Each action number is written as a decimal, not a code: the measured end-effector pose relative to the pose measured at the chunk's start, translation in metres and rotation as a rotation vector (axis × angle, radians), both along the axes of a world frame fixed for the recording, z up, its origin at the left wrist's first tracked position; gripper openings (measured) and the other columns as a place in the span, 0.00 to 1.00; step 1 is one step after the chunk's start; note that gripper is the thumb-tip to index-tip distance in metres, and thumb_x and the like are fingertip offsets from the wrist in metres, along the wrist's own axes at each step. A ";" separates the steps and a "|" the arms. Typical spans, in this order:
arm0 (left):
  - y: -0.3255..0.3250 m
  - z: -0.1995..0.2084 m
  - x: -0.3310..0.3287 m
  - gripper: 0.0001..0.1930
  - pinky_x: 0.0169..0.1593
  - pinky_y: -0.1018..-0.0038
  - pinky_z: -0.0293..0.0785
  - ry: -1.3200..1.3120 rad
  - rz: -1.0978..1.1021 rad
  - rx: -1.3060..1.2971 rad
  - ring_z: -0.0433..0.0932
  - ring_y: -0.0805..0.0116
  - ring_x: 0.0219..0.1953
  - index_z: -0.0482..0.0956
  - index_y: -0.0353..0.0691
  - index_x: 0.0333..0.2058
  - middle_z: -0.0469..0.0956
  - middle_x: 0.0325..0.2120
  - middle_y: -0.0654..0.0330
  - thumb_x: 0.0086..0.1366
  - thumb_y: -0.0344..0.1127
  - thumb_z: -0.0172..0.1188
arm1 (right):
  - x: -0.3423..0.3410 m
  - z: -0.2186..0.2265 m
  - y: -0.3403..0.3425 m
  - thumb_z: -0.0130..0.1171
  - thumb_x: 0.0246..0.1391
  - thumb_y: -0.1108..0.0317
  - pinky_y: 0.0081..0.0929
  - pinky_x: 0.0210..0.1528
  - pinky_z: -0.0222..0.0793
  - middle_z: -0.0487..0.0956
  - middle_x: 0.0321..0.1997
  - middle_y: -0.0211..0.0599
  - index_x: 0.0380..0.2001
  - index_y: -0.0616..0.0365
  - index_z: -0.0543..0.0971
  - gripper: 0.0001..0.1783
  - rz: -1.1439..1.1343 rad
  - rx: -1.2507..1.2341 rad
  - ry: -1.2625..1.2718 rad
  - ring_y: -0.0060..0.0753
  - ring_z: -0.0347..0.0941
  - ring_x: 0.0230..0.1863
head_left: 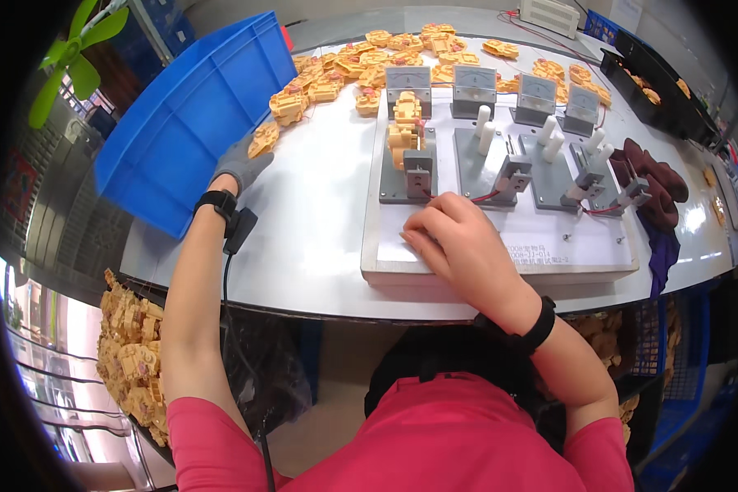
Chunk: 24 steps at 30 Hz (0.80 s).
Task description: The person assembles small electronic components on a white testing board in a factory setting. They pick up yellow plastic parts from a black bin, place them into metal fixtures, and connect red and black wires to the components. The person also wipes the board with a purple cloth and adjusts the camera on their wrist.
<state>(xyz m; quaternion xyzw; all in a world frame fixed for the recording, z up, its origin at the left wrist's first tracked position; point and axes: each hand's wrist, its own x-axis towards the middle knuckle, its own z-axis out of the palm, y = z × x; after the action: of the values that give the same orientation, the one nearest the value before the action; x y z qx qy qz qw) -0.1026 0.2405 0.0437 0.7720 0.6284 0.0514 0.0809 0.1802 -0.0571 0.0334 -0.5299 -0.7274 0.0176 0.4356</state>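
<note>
My left hand point(244, 167), in a grey glove, is at the blue bin's right side. Its thumb stands apart, and its other fingers touch a yellow plastic part point(263, 139) at the near end of a spread of such parts. My bare right hand point(459, 242) is over the front of a white test board point(500, 277), fingers bent and drawn together; anything between them is hidden. Just beyond it, a yellow part point(405, 135) sits upright on the leftmost grey fixture point(395, 193), before a meter point(408, 79). Small metal switches point(567, 238) show along the board's front.
Several more fixtures with white posts point(485, 131) and meters stand to the right. A large blue bin point(193, 115) is at the left. Yellow parts point(369, 59) cover the back. Dark cloths point(652, 180) lie right; a black tray point(660, 90) stands far right.
</note>
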 end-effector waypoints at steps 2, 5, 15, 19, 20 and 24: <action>0.008 -0.005 0.004 0.43 0.68 0.63 0.57 0.071 0.104 0.015 0.56 0.52 0.68 0.57 0.47 0.67 0.56 0.67 0.50 0.55 0.57 0.60 | 0.001 -0.001 -0.001 0.62 0.51 0.69 0.38 0.42 0.68 0.73 0.32 0.38 0.29 0.58 0.78 0.05 -0.006 -0.008 -0.010 0.45 0.71 0.37; 0.021 -0.014 0.005 0.46 0.69 0.62 0.55 0.054 0.085 0.013 0.53 0.51 0.69 0.55 0.50 0.68 0.54 0.67 0.51 0.53 0.58 0.62 | -0.001 0.001 -0.003 0.63 0.51 0.69 0.37 0.42 0.68 0.73 0.33 0.37 0.30 0.57 0.78 0.05 -0.026 -0.022 -0.034 0.44 0.71 0.38; -0.008 -0.008 0.026 0.45 0.65 0.66 0.62 -0.100 0.165 -0.024 0.63 0.52 0.63 0.63 0.46 0.62 0.61 0.60 0.47 0.45 0.51 0.70 | -0.001 0.004 -0.004 0.63 0.50 0.72 0.34 0.43 0.67 0.73 0.33 0.36 0.32 0.57 0.78 0.06 -0.014 -0.021 -0.050 0.41 0.71 0.37; -0.034 -0.013 0.005 0.40 0.60 0.67 0.68 -0.238 0.131 0.029 0.69 0.55 0.57 0.67 0.45 0.58 0.64 0.55 0.49 0.45 0.46 0.69 | 0.000 0.001 -0.004 0.62 0.50 0.72 0.35 0.43 0.68 0.74 0.33 0.37 0.32 0.58 0.77 0.06 0.019 -0.011 -0.029 0.42 0.71 0.38; -0.041 -0.010 0.002 0.38 0.59 0.68 0.70 -0.320 0.130 0.017 0.69 0.56 0.56 0.68 0.43 0.57 0.65 0.53 0.50 0.46 0.45 0.69 | 0.001 0.001 -0.004 0.62 0.50 0.72 0.35 0.42 0.68 0.74 0.33 0.37 0.33 0.58 0.77 0.06 0.029 -0.007 -0.011 0.43 0.72 0.38; -0.077 -0.007 -0.020 0.32 0.54 0.70 0.73 -0.533 -0.024 0.136 0.72 0.60 0.51 0.71 0.38 0.53 0.66 0.50 0.53 0.49 0.41 0.67 | 0.002 0.005 -0.007 0.62 0.50 0.73 0.36 0.45 0.69 0.74 0.36 0.39 0.37 0.58 0.78 0.09 0.091 0.010 0.102 0.44 0.72 0.41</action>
<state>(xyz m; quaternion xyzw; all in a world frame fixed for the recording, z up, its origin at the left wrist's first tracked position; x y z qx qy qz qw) -0.1226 0.1636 0.0370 0.7424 0.5708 0.2936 0.1918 0.1819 -0.0639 0.0380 -0.4926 -0.7277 0.0608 0.4734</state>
